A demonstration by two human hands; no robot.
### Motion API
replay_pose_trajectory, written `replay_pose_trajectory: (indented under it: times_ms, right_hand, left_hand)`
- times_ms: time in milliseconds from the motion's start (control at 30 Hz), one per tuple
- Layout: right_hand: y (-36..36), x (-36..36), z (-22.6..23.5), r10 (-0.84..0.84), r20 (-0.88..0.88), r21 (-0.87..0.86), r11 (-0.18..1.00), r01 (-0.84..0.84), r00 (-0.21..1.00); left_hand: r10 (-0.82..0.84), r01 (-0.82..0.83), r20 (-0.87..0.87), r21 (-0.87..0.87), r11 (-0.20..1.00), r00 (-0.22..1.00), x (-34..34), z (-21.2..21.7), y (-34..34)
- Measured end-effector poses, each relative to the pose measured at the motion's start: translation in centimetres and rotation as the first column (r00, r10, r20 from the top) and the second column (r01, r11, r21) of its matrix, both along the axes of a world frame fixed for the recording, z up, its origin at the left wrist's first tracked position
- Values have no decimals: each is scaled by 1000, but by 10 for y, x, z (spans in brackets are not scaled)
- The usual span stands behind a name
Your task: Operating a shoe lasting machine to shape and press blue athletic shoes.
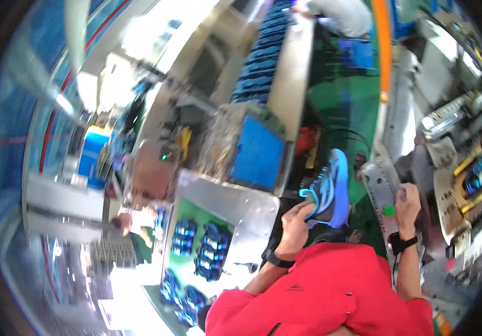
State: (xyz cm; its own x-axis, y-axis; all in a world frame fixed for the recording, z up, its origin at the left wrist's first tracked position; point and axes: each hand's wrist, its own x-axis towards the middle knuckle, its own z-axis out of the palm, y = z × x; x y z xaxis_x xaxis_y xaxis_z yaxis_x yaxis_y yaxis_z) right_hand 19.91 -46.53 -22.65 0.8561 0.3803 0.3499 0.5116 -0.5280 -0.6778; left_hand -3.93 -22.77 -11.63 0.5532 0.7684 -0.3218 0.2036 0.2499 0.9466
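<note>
A sneaker (330,190) with a blue-violet sole, a dark upper and light blue trim points away from me. My left hand (295,227) is closed around its heel end and holds it up in the air. My right hand (407,208), its fingers curled in, is at the front of a grey machine (379,185), beside a round green button (388,210). Whatever those fingers grip is hidden. Dark bands circle both wrists.
To my left, a metal-edged table (255,210) carries several dark blue shoe parts (213,252) on a green surface. A blue-sided box (259,150) stands beyond it, before a conveyor (260,61) lined with blue pieces. Another person (341,17) works far ahead. Another shoe (478,176) sits in the machinery at right.
</note>
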Motion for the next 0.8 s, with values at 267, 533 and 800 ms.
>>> replay_pose_trajectory:
  times_ms: [267, 533, 800]
  right_hand:
    - [25, 6, -137, 148, -72, -292, 942, -163, 986]
    - [112, 47, -39, 219, -5, -129, 967, -218, 976]
    - [426, -12, 269, 623, 462, -1, 712, -702, 631]
  left_hand:
    - [431, -380, -6, -480, 790, 902, -90, -27, -6]
    - [797, -753, -51, -369, 545, 602, -207, -72, 44]
    - [964, -940, -14, -226, 255, 265, -330, -163, 185]
